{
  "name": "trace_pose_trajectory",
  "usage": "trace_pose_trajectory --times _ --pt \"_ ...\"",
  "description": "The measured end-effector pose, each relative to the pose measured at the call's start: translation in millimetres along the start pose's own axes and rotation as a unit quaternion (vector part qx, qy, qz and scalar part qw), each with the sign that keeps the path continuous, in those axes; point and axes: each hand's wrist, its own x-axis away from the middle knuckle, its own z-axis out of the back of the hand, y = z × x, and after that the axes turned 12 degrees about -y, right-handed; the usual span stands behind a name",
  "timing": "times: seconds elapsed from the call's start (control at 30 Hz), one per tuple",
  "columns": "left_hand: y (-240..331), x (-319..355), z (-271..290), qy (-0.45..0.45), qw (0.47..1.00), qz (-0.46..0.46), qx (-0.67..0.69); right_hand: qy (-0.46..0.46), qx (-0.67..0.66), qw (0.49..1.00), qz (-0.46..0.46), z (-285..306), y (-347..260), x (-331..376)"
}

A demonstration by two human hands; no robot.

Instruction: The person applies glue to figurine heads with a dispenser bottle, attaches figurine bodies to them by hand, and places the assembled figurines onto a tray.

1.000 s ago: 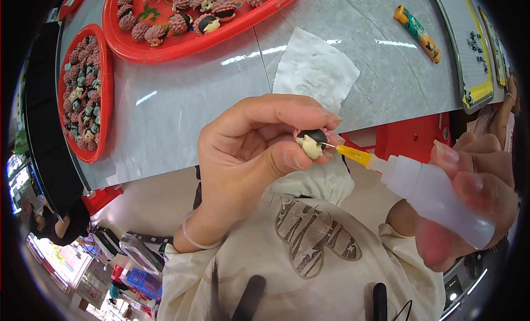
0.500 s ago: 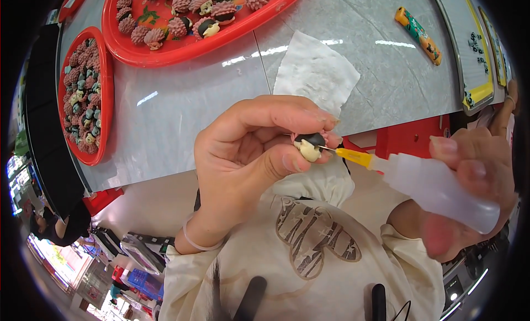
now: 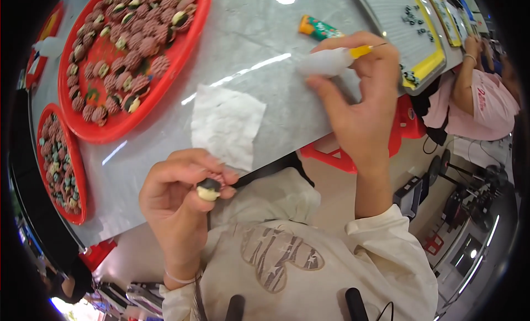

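Note:
Between the thumb and fingers of my left hand (image 3: 168, 205) is a small doll-head piece (image 3: 208, 189) with a black and cream front and a pink textured back. It is held just past the table's near edge. My right hand (image 3: 367, 108) grips a white squeeze bottle (image 3: 324, 63) with a yellow needle tip, away to the right over the table. The needle points right, well apart from the piece. Just beyond the bottle lies an orange and green tube (image 3: 319, 28), partly hidden by my fingers. A white paper towel (image 3: 227, 122) rests between my hands.
A large red tray (image 3: 105, 134) at the left holds many similar pieces, with a smaller red tray (image 3: 81, 196) of pieces nearer. Far right, a tray with a yellow edge (image 3: 433, 61) bears small dark parts. Another person in a pink top (image 3: 480, 105) is at the right.
My right hand has drawn the bottle's needle away from the doll-head piece and carried the bottle over the table beside the tube. The view has swung right; my left hand keeps the piece.

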Motion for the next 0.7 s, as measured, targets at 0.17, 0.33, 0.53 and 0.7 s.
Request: trace_pose_trajectory --times 0.17,0.33,0.53,0.7 --pt "3 0 0 0.005 1.000 -0.001 -0.011 -0.034 0.142 0.989 0.001 79 6 -3" --pt "2 -7 -4 -0.005 1.000 0.014 -0.013 -0.080 0.259 0.952 -0.143 112 22 7" --pt "1 -6 -5 -0.023 1.000 0.010 -0.010 0.012 0.260 0.951 -0.169 103 16 8" --pt "-1 -4 -6 -0.035 0.999 0.027 0.029 0.062 -0.172 0.982 -0.049 92 2 19"
